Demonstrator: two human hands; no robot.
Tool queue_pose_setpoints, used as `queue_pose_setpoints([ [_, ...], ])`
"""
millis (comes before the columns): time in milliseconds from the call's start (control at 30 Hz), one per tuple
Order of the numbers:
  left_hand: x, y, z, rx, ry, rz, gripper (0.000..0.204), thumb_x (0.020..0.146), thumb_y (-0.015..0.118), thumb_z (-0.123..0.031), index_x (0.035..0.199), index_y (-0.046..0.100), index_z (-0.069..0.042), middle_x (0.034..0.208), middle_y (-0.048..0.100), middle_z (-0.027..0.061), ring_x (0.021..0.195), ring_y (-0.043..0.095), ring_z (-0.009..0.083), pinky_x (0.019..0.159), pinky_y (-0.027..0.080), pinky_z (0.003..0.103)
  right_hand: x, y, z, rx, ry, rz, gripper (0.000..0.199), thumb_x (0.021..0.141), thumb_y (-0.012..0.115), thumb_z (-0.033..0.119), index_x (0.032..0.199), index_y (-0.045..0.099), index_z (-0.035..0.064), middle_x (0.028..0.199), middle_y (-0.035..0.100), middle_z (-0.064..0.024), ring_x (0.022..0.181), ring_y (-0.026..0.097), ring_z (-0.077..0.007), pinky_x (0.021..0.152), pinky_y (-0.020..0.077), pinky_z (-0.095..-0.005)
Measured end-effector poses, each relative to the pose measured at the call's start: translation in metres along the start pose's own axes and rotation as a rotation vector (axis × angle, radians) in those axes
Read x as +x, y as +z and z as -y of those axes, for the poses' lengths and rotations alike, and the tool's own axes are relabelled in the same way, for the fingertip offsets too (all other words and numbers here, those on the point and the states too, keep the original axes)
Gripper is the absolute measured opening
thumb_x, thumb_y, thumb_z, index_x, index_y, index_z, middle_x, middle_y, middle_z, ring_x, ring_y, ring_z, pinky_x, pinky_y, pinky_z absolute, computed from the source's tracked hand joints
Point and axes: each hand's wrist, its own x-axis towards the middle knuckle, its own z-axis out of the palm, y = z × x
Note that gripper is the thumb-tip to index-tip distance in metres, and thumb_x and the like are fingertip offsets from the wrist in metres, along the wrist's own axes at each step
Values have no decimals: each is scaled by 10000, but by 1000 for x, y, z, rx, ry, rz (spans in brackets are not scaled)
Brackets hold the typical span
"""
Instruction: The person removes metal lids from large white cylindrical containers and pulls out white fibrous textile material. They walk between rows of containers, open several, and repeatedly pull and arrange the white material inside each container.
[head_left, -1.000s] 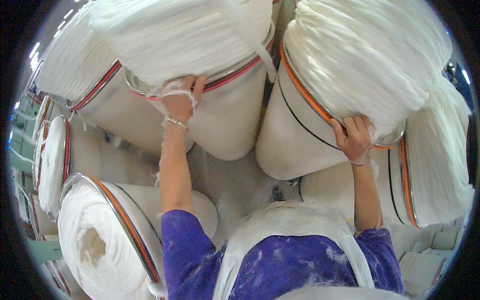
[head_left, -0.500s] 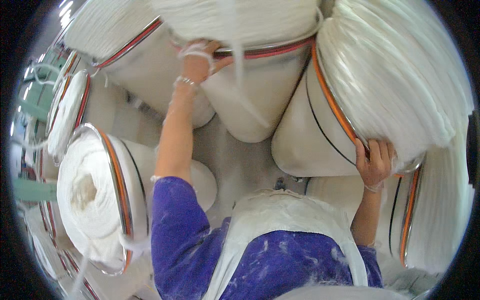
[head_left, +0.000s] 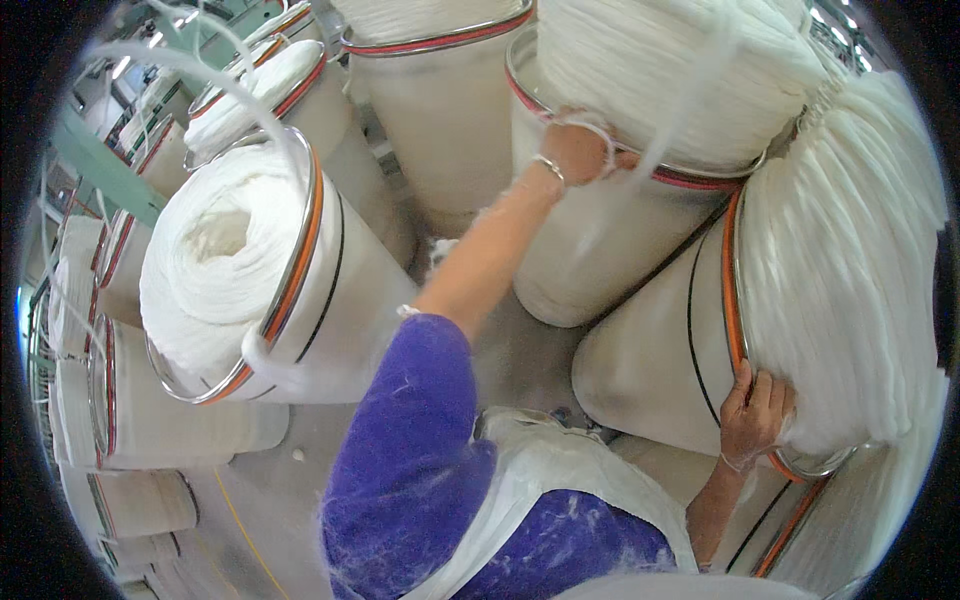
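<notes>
My left hand (head_left: 580, 150) reaches far forward and grips the metal rim of a tall white can (head_left: 600, 250) heaped with coiled white fibre (head_left: 680, 70). A thin strand of fibre runs over the fingers. My right hand (head_left: 755, 410) clasps the orange-banded rim of a second can (head_left: 650, 370) at the right, which is tilted and piled with white fibre (head_left: 840, 250). A purple sleeve and a white apron (head_left: 540, 480) fill the lower middle.
Another full can (head_left: 330, 290) stands close at my left, with a loose sliver (head_left: 200, 60) arching up from it. More cans (head_left: 440, 110) crowd the back and the left side (head_left: 130, 420). A grey floor (head_left: 270, 500) shows between them.
The view has swung to the right. My left arm has stretched further forward along the far can's rim, and the right can has tipped more while my right hand stays on its rim.
</notes>
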Motion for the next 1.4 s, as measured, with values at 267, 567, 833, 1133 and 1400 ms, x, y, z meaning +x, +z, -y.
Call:
queue_pose_setpoints([
  [267, -31, -4, -104, -128, -88, -47, 615, 879, 423, -586, 1015, 664, -37, 973, 663, 174, 978, 605, 327, 916, 404, 412, 5, -10, 12, -8, 39, 16, 256, 836, 676, 186, 687, 548, 22, 624, 476, -109, 601, 506, -277, 556, 416, -397],
  [567, -38, 27, -111, 77, 231, -307, 293, 899, 499, -375, 881, 620, -109, 743, 660, 100, 709, 663, 273, 624, 494, 431, 1, -10, 8, 26, 120, 78, 179, 774, 716, 204, 775, 602, 67, 710, 550, -92, 682, 544, -273, 599, 426, -383],
  [833, -58, 10, -60, 148, 169, -426, 410, 857, 516, -515, 784, 626, -126, 631, 636, 101, 623, 645, 293, 564, 491, 421, 8, -13, 13, 192, 196, 44, 122, 766, 700, 90, 856, 632, 43, 747, 570, -101, 706, 559, -282, 643, 448, -389],
  [1133, -78, -4, -1, 134, 111, -343, 409, 832, 549, -516, 829, 656, -121, 661, 643, 86, 655, 637, 278, 626, 487, 424, 45, 3, 55, 560, 28, 49, 182, 755, 672, 25, 934, 649, 40, 900, 611, -128, 818, 590, -296, 728, 471, -375],
  [1400, -213, 15, -10, -149, 54, -669, 418, 666, 733, -270, 1035, 613, -116, 1048, 576, 104, 937, 548, 294, 790, 429, 434, 89, 68, 103, 692, 19, 124, 411, 783, 709, 173, 1122, 562, -5, 1073, 591, -146, 976, 573, -304, 855, 440, -384],
])
